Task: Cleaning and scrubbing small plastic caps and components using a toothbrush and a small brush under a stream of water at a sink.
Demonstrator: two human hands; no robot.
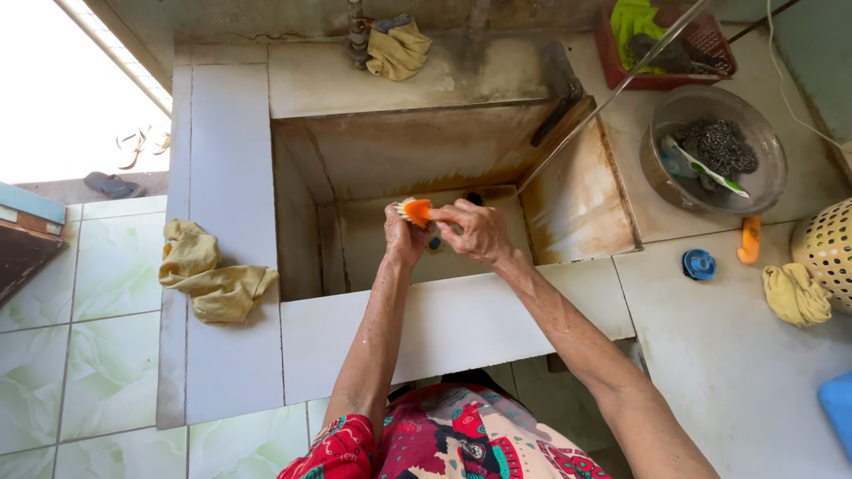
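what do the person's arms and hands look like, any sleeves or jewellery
Both arms are bare from the short sleeves down. The left hand and right hand wear no gloves, and no rings, watch or bracelets show. The short-sleeved top is red with a busy pink, teal and white pattern.

Person, seen from above: two bare forearms, lean and sinewy, ending in a left hand (404,235) and a right hand (479,232) without rings or gloves. Short-sleeved garment (444,439) in red, printed with pink, white, teal and dark floral patterning. Sleeve hem sits above the elbow.
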